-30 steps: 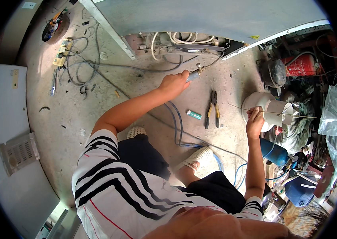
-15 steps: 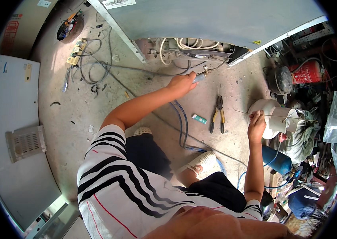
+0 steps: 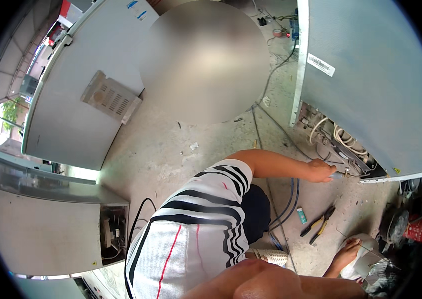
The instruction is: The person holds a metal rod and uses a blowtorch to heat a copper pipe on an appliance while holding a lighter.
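Inspector: State the left hand (image 3: 322, 171).
Recorder: Closed around a grey-handled tool (image 3: 338, 175) with a brass-coloured fitting at its far end. The tool is near the open lower compartment (image 3: 340, 137) of a large grey cabinet (image 3: 370, 89).
Inspector: And the right hand (image 3: 345, 255)?
Recorder: Narrow, with a thin rod (image 3: 370, 250) pinched at the fingertips. It appears in front of a white container (image 3: 365, 266); contact between the two cannot be told.
Inspector: Items between the hands?
Recorder: Pliers (image 3: 323, 219), jaws pointing away from the person, and a small green cylinder (image 3: 302, 216) just beside them, both on the floor (image 3: 156, 169).
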